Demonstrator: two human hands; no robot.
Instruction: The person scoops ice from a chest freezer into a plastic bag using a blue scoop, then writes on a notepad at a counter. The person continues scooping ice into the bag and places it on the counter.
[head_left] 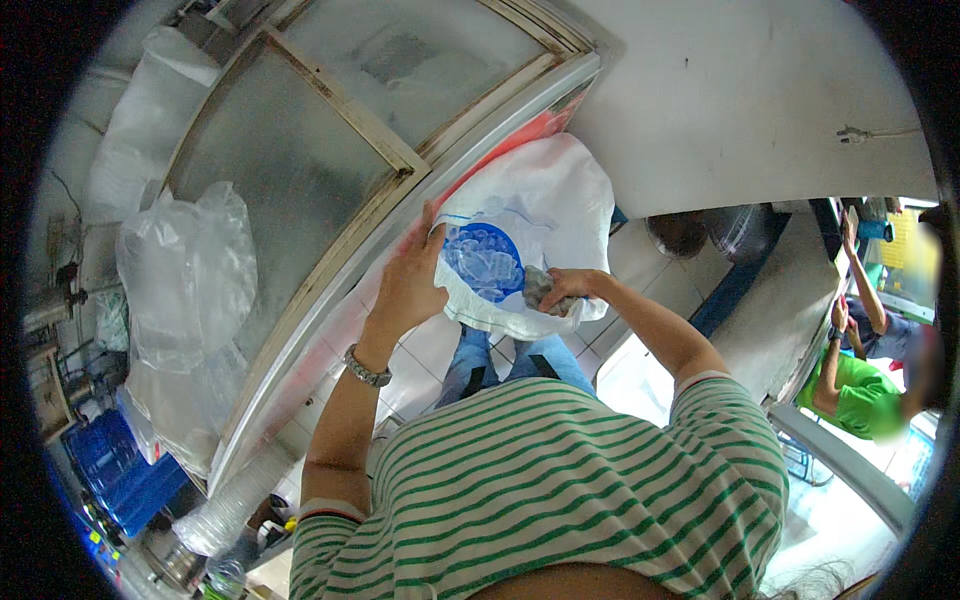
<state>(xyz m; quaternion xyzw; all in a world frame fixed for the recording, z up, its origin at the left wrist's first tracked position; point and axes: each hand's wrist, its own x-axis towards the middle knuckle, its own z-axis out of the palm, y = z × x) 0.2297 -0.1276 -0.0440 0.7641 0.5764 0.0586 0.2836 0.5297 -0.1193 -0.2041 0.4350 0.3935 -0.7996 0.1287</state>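
Observation:
Just ahead of my body is a white woven sack [580, 170] with its mouth spread wide. Inside it sits a round blue basin [508, 246] filled with clear ice pieces [482, 262]. My left hand [408, 280] grips the sack's left rim, index finger pointing up along it and thumb on the near side. My right hand [570, 288] is closed around a grey, crumpled, cloth-like wad [538, 287] at the basin's right edge. Whether that wad covers a handle of the basin cannot be made out.
A freezer-like cabinet with framed, frosted sliding panels [290, 150] borders the left. Clear plastic bags [185, 290] lie on it, above a blue crate [115, 465]. White floor tiles [415, 360] show below the sack. Dark round vessels [735, 230] and other people [865, 390] are at right.

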